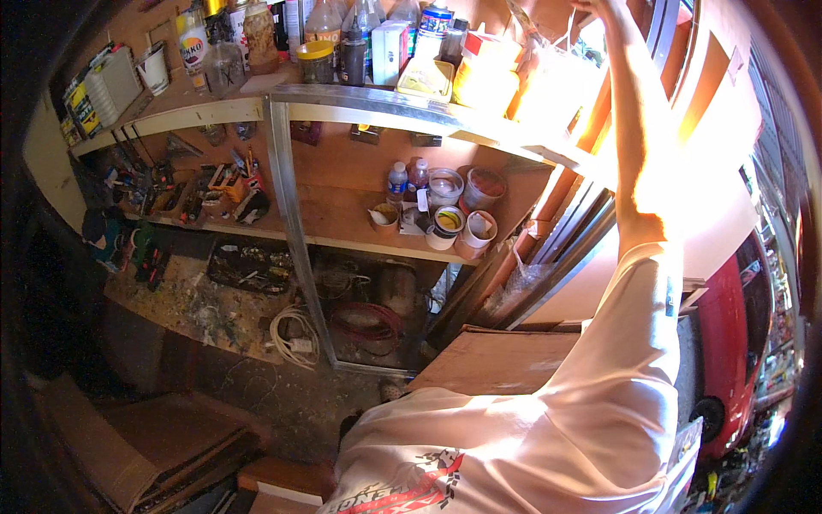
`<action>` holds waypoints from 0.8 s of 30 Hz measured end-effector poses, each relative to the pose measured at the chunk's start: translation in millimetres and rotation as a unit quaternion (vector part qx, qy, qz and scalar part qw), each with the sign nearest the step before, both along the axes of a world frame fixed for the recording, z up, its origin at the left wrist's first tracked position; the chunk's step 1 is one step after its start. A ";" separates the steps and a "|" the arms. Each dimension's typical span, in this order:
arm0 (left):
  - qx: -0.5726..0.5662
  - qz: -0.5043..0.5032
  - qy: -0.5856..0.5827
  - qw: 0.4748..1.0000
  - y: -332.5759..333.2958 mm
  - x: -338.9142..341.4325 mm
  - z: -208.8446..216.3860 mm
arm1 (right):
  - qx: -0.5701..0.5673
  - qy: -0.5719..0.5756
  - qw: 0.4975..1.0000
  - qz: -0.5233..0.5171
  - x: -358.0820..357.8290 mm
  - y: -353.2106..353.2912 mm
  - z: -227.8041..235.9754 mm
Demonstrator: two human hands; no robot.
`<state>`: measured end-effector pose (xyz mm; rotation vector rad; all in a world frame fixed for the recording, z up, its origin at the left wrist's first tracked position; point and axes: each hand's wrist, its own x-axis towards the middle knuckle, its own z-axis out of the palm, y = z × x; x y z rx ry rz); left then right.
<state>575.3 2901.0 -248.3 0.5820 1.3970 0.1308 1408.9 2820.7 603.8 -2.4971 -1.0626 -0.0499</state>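
Note:
My right arm (634, 128) stretches up along the right side toward the shelf top. Only part of my right hand (597, 6) shows at the upper edge; its fingers are mostly cut off, so I cannot tell whether it grips anything. Just below it, in strong sunlight, is a pale, glaring bundle (565, 77) that looks like plastic. Beside that stand a yellow container with a red-and-white box (488, 64) and a blue-and-white can (434, 26). Nowhere in the picture does my left hand appear.
A metal-edged shelf (360, 98) carries bottles and a yellow-lidded jar (315, 60). On the lower shelf are paint pots (447, 223) and tools (227, 180). Coiled cable (294, 337) lies below. Cardboard boxes (111, 445) stand lower left; a red car (732, 343) is at right.

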 end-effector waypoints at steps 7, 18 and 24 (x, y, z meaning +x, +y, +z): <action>-0.013 0.001 0.006 1.000 -12.8 -1.9 1.2 | 0.198 -0.130 0.971 0.023 -10.6 4.8 3.2; -0.019 0.031 -0.012 0.999 -22.9 -2.4 -6.2 | 0.516 -0.265 0.810 0.089 -49.5 30.5 40.7; -0.025 0.026 -0.009 0.999 -23.5 -10.4 -9.5 | 0.582 -0.295 0.749 0.117 -74.7 29.7 71.0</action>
